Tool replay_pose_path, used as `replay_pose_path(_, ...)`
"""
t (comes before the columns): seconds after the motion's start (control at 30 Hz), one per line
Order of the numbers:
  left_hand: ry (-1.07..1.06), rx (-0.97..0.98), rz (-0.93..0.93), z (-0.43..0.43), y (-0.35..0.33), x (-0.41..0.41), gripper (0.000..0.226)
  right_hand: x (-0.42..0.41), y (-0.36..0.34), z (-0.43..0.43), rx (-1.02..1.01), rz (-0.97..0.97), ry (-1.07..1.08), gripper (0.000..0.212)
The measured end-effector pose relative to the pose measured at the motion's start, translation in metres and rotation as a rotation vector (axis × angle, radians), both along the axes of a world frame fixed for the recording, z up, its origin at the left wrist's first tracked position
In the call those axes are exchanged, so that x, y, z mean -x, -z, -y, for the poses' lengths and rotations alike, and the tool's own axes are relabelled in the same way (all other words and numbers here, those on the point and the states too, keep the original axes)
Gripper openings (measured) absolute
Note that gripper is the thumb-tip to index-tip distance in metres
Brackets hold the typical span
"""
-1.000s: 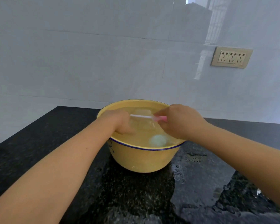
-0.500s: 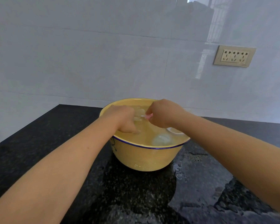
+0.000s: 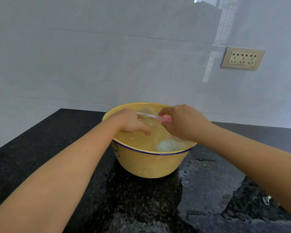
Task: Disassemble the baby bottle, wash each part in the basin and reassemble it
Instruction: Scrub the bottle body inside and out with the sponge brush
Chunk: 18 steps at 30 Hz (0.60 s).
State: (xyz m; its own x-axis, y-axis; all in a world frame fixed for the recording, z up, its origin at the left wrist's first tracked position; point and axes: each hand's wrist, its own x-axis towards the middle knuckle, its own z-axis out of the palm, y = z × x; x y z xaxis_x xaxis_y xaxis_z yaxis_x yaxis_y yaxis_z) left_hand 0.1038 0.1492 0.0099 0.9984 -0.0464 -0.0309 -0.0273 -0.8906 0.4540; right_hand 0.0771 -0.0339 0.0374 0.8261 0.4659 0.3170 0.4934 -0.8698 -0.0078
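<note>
The bottle [image 3: 147, 121] is a clear, colourless shell, so see-through and blurred that only its glints and faint outline show against the yellow basin [image 3: 149, 163]. It is held just above the water [image 3: 136, 140], over the far half of the basin. The left hand [image 3: 130, 121] grips it from above with the fingers [image 3: 145, 131] curled down around it. Which way its mouth points cannot be told for sure.

The brush [image 3: 164, 118] is easier to read: a thin white shaft with a pink handle. It lies nearly level, with its long axis running along the counter's back edge. The white end points toward the left hand and disappears behind it. The right hand [image 3: 183, 122] pinches the pink handle between thumb and curled fingers. A pale, whitish round part [image 3: 165, 145] sits in the water close to the basin's near rim, below the right hand. It is too soft-edged to name.

The basin has a dark blue rim line and a small dark drawing on its left side. It stands on a black speckled counter [image 3: 40, 148], close to the back edge. A broad wet patch [image 3: 208, 190] shines on the counter, spreading from the basin's foot toward the near right corner. Behind is a glossy pale tiled wall [image 3: 91, 64] with a beige socket [image 3: 243, 58] at the right.
</note>
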Motion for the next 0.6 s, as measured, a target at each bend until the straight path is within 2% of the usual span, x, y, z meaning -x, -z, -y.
replay_pose_path(0.17, -0.092, 0.224, -0.087, -0.005, -0.008, 0.003, 0.043, 0.003, 0.009, 0.026, -0.028, 0.036, -0.102, 0.033)
replay_pose_path(0.33, -0.132, 0.518, -0.169, -0.008, -0.011, 0.003, 0.049, -0.001, 0.007, 0.056, -0.066, 0.052, -0.109, 0.035)
replay_pose_path(0.47, -0.086, 0.65, -0.226, -0.011, -0.012, 0.003, 0.067, -0.003, 0.01, 0.069, -0.092, 0.085, -0.102, 0.033)
replay_pose_path(0.53, -0.058, 0.686, -0.242, -0.011, -0.013, 0.004, 0.064, -0.005, 0.013, 0.072, -0.119, 0.115, -0.091, 0.033)
replay_pose_path(0.6, -0.035, 0.707, -0.245, -0.011, -0.015, 0.005, 0.049, -0.005, 0.013, 0.069, -0.15, 0.133, -0.092, 0.033)
